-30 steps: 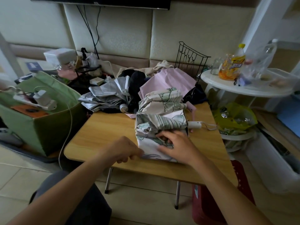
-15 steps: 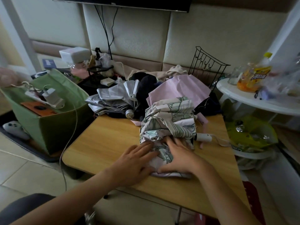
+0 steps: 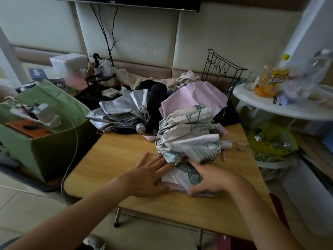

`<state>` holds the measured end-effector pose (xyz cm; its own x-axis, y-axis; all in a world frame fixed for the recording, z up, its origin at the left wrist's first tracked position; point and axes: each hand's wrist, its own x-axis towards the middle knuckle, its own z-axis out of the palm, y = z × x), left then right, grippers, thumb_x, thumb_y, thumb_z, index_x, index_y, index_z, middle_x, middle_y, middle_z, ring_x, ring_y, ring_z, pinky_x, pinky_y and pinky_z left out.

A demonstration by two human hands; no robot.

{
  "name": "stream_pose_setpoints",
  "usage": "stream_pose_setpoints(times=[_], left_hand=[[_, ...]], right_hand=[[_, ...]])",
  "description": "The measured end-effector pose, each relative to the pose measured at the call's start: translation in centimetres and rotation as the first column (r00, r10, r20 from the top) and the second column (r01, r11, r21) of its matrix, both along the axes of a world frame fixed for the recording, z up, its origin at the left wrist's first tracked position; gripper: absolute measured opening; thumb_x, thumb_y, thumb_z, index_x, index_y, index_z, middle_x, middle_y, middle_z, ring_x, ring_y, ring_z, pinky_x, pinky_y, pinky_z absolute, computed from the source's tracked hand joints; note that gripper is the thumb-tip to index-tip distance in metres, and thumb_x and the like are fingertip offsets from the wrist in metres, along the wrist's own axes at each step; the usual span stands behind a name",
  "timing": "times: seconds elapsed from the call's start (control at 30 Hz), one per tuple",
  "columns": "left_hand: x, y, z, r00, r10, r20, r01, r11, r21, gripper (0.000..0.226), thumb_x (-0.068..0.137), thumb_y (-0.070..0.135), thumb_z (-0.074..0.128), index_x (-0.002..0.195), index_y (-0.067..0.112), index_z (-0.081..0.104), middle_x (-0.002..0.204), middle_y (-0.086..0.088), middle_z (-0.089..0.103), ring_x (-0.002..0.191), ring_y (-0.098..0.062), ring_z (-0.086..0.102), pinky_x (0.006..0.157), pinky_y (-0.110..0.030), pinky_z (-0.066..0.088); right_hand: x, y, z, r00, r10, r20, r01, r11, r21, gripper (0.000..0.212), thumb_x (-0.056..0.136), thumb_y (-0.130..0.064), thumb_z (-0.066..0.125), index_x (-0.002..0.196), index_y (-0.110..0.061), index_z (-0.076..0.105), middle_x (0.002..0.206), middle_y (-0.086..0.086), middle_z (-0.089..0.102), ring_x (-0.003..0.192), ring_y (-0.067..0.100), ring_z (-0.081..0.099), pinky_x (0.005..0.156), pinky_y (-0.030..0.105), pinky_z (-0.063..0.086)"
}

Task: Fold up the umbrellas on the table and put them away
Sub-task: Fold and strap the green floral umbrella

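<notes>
A white umbrella with a green leaf print (image 3: 187, 136) lies bunched on the wooden table (image 3: 115, 159), its white handle (image 3: 226, 144) sticking out to the right. My left hand (image 3: 149, 175) lies flat with straight fingers against the cloth's near left edge. My right hand (image 3: 210, 179) curls round the near end of the cloth. Behind it lie a pink umbrella (image 3: 194, 96), a silver one (image 3: 122, 112) and a black one (image 3: 156, 98).
A green bag (image 3: 54, 139) with a charger and cable stands at the left of the table. A black wire rack (image 3: 221, 69) rises behind the umbrellas. A white round side table (image 3: 281, 109) with a bottle and jars is on the right, a yellow bag below it.
My left hand went from a fist beside the cloth to lying flat against it. My right hand slid down to the near end of the printed umbrella. The camera came closer.
</notes>
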<state>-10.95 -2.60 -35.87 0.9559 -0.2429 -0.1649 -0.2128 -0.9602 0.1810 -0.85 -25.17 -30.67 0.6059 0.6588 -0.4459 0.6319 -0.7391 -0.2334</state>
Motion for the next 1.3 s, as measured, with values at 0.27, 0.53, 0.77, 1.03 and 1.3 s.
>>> stream_pose_setpoints(times=[0.27,0.53,0.77,1.03,1.3], left_hand=[[0.8,1.0,-0.7,1.0,-0.005,0.026,0.009,0.99,-0.139,0.058,0.107,0.047,0.033,0.161,0.036,0.014,0.169,0.015,0.005,0.154,-0.003,-0.007,0.123,-0.054,-0.011],[1.1,1.7,0.5,1.0,0.0,-0.005,-0.001,0.952,-0.306,0.06,0.092,0.053,0.053,0.149,0.039,0.043,0.154,0.017,0.039,0.145,-0.003,0.028,0.125,-0.044,0.004],[0.8,0.4,2.0,0.866,0.465,0.181,-0.14,0.574,-0.807,0.015,0.088,0.014,0.077,0.099,0.016,0.067,0.093,0.006,0.071,0.086,-0.007,0.067,0.07,-0.012,0.048],[0.6,-2.1,1.3,0.814,0.578,0.061,-0.218,0.401,-0.89,0.046,0.084,0.011,0.077,0.123,0.033,0.065,0.109,0.008,0.068,0.102,-0.007,0.063,0.083,-0.03,0.057],[-0.2,-2.8,3.2,0.838,0.543,0.053,-0.142,0.311,-0.94,0.037,0.086,0.008,0.076,0.119,0.026,0.072,0.119,0.005,0.06,0.105,0.0,0.057,0.089,-0.027,0.052]], right_hand=[[0.2,-1.5,-0.1,0.998,-0.045,-0.043,0.048,0.996,0.076,0.113,0.077,-0.079,0.067,0.164,-0.034,0.011,0.171,-0.006,0.012,0.156,0.016,0.016,0.125,0.032,0.023],[-1.4,-2.4,-0.9,0.957,-0.262,0.127,0.193,0.897,0.399,0.068,0.082,-0.062,0.075,0.136,-0.025,0.058,0.134,-0.005,0.056,0.126,0.01,0.051,0.095,0.02,0.041],[-1.5,-1.0,-2.4,0.763,-0.494,0.417,-0.003,0.642,0.766,0.052,0.081,-0.03,0.086,0.125,-0.019,0.06,0.117,0.001,0.05,0.097,0.004,0.045,0.083,0.014,0.041],[-0.6,-0.8,-3.2,0.774,-0.33,0.541,-0.141,0.743,0.654,0.039,0.086,-0.054,0.071,0.111,-0.024,0.07,0.107,-0.006,0.057,0.106,0.023,0.06,0.091,0.047,0.044],[-2.0,-0.3,-3.2,0.769,-0.333,0.546,-0.082,0.795,0.601,0.045,0.086,-0.05,0.057,0.118,-0.019,0.061,0.112,0.0,0.054,0.108,0.026,0.055,0.09,0.041,0.044]])
